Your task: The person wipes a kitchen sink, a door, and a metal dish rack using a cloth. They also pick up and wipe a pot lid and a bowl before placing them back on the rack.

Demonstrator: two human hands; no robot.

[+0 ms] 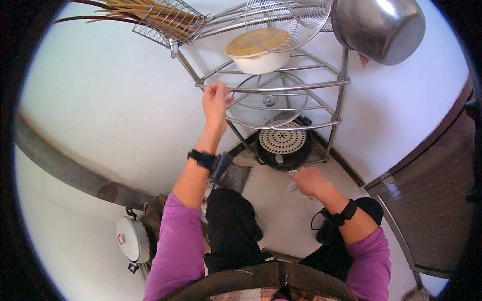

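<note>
My left hand (215,101) is at the left end of the front rail of a metal corner rack (290,88), its fingers bent and slightly blurred. Whether it grips the rail or only touches it, I cannot tell. Lower and to the right, my right hand (310,180) is closed around a crumpled whitish cloth or tissue (293,186), mostly hidden by the fingers. On the rack sits a white bowl with a yellowish lid (260,54). A glass pot lid (268,111) lies on the tier below. Under it, a black pan (279,163) holds a perforated steamer plate (282,138).
Above are a wire basket (165,28) of chopsticks, a round wire strainer (293,19) and a steel pot (382,34). A lidded white pot (131,239) stands at left. A dark ribbed panel (433,195) borders the right. My legs straddle the pale floor (278,210).
</note>
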